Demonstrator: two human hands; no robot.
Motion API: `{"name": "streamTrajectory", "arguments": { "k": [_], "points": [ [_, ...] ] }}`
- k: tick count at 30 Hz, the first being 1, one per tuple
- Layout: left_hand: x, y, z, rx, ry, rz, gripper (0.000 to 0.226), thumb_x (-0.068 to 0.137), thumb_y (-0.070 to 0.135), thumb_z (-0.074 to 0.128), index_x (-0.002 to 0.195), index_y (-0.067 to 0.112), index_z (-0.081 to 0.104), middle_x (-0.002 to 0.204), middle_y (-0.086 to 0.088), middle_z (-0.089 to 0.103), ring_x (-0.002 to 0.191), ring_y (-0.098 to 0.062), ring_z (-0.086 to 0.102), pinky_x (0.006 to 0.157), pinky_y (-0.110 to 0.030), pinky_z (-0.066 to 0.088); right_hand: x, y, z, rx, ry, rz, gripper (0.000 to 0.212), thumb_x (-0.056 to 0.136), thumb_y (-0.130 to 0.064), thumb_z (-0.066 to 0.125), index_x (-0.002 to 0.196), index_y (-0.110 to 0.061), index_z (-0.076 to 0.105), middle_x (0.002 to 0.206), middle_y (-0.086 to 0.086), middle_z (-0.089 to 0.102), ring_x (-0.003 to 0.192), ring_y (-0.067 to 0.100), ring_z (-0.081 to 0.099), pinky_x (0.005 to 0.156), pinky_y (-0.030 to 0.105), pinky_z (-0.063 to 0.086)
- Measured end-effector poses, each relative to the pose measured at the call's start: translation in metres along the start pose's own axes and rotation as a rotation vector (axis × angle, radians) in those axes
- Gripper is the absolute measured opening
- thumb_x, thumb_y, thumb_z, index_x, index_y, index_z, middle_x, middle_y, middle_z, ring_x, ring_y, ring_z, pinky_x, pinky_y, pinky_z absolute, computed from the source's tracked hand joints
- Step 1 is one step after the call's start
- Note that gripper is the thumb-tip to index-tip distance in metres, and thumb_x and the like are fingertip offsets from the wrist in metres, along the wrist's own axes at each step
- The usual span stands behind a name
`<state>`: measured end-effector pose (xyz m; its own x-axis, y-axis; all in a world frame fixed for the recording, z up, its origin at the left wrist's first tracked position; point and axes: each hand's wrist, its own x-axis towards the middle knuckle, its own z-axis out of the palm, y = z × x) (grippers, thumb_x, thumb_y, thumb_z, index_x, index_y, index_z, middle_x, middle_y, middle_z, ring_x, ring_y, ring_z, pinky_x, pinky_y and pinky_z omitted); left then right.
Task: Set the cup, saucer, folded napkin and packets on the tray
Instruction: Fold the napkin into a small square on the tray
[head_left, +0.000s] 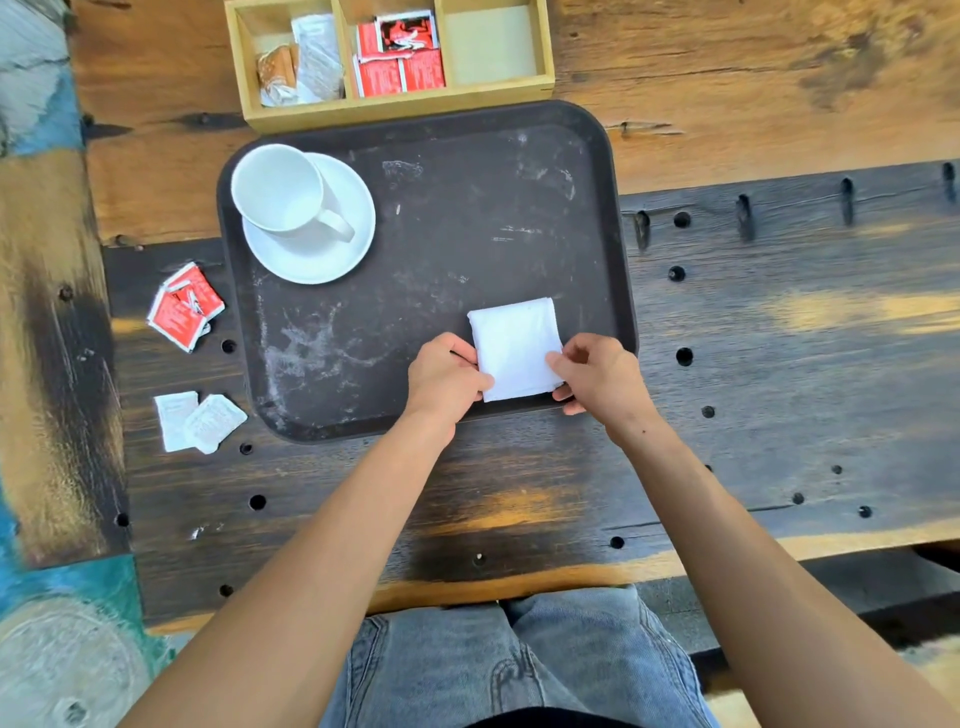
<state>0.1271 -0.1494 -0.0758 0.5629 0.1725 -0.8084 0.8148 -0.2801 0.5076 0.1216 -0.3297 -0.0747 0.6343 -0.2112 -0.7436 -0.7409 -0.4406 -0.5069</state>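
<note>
Both our hands pinch the folded napkin (514, 353) at the tray's (441, 249) near right corner: our left hand (447, 376) clamps its left edge, our right hand (592, 371) its right edge. At the tray's far left, the cup (278, 189) stands on the saucer (332, 254). Red packets (184, 306) and white packets (197, 421) lie on the wooden table (779, 338) just left of the tray. Beyond it, a wooden box (389, 54) holds more packets.
</note>
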Motion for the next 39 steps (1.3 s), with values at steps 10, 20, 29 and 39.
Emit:
{"name": "streamTrajectory", "arguments": {
  "k": [10, 20, 29, 39],
  "points": [
    [0.004, -0.002, 0.01, 0.133, 0.115, 0.087, 0.026, 0.077, -0.004, 0.068, 0.089, 0.019, 0.064, 0.086, -0.005, 0.07, 0.086, -0.028, 0.071, 0.077, -0.048, 0.063, 0.011, 0.009, -0.001, -0.182, 0.076, -0.1, 0.022, 0.083, -0.015, 0.08, 0.099, -0.013, 0.064, 0.08, 0.001, 0.073, 0.064, 0.023, 0.076, 0.071, 0.047, 0.063],
    [0.016, 0.018, 0.007, -0.042, 0.047, 0.152, 0.023, 0.086, 0.001, 0.068, 0.103, 0.017, 0.067, 0.091, -0.008, 0.072, 0.087, -0.024, 0.072, 0.074, -0.038, 0.066, 0.035, -0.01, -0.011, -0.134, 0.142, -0.149, 0.007, 0.091, -0.014, 0.072, 0.094, -0.012, 0.066, 0.082, 0.002, 0.07, 0.051, 0.014, 0.067, 0.066, 0.043, 0.064],
    [0.051, 0.065, 0.004, -0.114, 0.06, 0.259, 0.038, 0.087, -0.003, 0.06, 0.12, 0.012, 0.071, 0.09, -0.008, 0.071, 0.1, -0.028, 0.072, 0.084, -0.039, 0.064, 0.082, -0.063, -0.027, -0.091, 0.153, -0.145, 0.007, 0.09, -0.009, 0.068, 0.097, -0.01, 0.065, 0.076, 0.002, 0.068, 0.061, 0.023, 0.075, 0.062, 0.042, 0.065],
    [0.088, 0.101, 0.009, -0.098, 0.168, 0.366, 0.042, 0.093, 0.01, 0.062, 0.132, 0.024, 0.068, 0.09, -0.007, 0.067, 0.08, -0.017, 0.066, 0.077, -0.034, 0.064, 0.116, -0.105, -0.039, -0.059, 0.161, -0.206, 0.015, 0.096, -0.004, 0.061, 0.111, 0.0, 0.061, 0.088, 0.012, 0.067, 0.057, 0.023, 0.072, 0.057, 0.04, 0.065]
  ]
}}
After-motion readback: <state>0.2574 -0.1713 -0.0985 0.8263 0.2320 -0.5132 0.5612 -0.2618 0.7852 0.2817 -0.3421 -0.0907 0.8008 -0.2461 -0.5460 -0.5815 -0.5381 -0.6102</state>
